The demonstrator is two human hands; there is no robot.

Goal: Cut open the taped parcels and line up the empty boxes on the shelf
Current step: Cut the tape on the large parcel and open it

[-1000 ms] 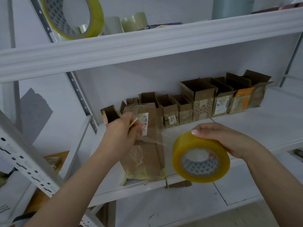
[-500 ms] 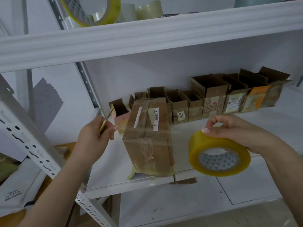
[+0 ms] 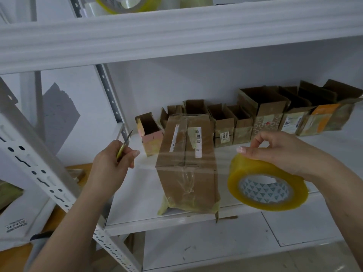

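Note:
A brown taped parcel (image 3: pixel 188 163) lies on the white shelf (image 3: pixel 137 193), reaching to its front edge. My left hand (image 3: pixel 110 169) grips a small yellow-handled knife (image 3: pixel 124 144), blade pointing up, left of the parcel. It also pinches the end of a clear tape strip (image 3: pixel 176 160) stretched across in front of the parcel. My right hand (image 3: pixel 282 152) holds the yellow tape roll (image 3: pixel 267 183) from above, right of the parcel. Several opened empty boxes (image 3: pixel 263 114) stand in a row along the shelf's back.
A perforated white upright (image 3: pixel 39 169) slants across the left foreground. The upper shelf (image 3: pixel 176 34) overhangs, carrying more tape rolls (image 3: pixel 127 3). A white mailer bag (image 3: pixel 17 216) and brown surfaces sit low at the left. A lower shelf panel (image 3: pixel 216 242) is below.
My left hand has pulled away from the parcel to the left, with the knife and the tape end. The clear strip now spans a longer gap, and the roll sits further right.

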